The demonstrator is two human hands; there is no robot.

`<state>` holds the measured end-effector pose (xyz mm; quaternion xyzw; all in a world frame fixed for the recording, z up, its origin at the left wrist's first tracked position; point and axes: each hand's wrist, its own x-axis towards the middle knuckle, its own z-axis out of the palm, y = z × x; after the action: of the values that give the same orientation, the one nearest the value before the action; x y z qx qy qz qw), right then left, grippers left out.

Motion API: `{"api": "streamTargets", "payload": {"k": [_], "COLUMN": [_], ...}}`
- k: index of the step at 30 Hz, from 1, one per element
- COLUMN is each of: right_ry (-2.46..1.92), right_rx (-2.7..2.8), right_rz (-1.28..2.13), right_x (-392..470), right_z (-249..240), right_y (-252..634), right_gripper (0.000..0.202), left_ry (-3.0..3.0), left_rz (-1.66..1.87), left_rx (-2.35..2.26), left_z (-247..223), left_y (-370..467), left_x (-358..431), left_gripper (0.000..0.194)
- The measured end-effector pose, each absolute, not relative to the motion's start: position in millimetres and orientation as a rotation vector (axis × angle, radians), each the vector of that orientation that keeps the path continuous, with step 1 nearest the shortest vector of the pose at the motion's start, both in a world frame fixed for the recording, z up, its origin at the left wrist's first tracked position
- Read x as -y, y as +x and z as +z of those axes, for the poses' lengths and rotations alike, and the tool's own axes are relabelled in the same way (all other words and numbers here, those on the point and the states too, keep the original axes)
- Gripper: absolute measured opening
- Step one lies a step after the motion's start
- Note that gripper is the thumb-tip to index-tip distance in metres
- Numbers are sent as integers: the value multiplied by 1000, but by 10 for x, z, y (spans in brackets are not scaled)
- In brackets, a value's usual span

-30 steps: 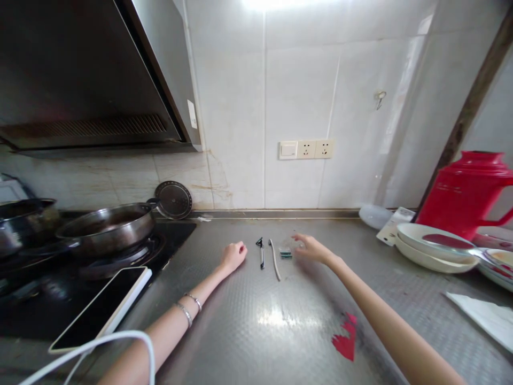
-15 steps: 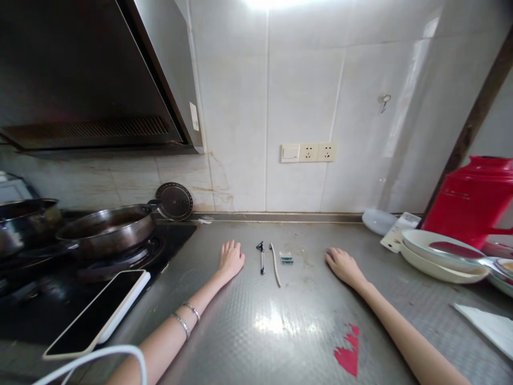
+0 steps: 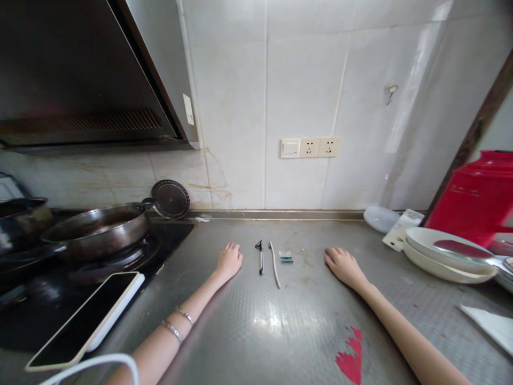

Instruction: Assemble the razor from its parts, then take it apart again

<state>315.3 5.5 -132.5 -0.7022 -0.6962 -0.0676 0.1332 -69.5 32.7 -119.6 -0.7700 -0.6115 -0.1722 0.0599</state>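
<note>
My left hand point(image 3: 230, 261) rests palm down on the steel counter point(image 3: 240, 331), fingers loosely laid out, holding nothing. Just to its right lies a razor point(image 3: 261, 258) with a dark head and a silver handle. Beside the razor is a thin white stick with a dark tip point(image 3: 274, 264), perhaps a toothbrush. A small clear case with green strips point(image 3: 286, 258) sits right of that; its kind is hard to make out. Farther right, my right hand point(image 3: 341, 264) also lies palm down on the counter, open and touching none of these things.
Left are a stove point(image 3: 174, 235), a steel pan point(image 3: 100, 230) and a phone point(image 3: 84, 321) with a white cable point(image 3: 116, 357). At right stand stacked bowls point(image 3: 444, 262), a red jug point(image 3: 471, 198), a white card point(image 3: 403, 230) and a clear lid point(image 3: 380, 219). A red patch point(image 3: 350, 363) marks the counter.
The view has shifted slightly. Both hands and the small things on the counter stay in place.
</note>
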Motion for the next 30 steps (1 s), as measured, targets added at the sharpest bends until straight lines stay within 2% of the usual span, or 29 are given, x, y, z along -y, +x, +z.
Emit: {"api": "streamTargets", "payload": {"k": [19,30], "right_ry": [-2009,-2012], "right_rx": [2007,1987], "right_rz": [-178,-186], "right_x": [-55,-26], "right_z": [-1329,-1274], "right_y": [3156,3138], "right_gripper": [39,37], "left_ry": [-2335,-2414], "left_rz": [-480,-444], "left_rx": [1870,1858], "left_z": [-1119,-748], "left_y": [-679,-294], "left_x": [-281,-200], "left_gripper": [25,24]}}
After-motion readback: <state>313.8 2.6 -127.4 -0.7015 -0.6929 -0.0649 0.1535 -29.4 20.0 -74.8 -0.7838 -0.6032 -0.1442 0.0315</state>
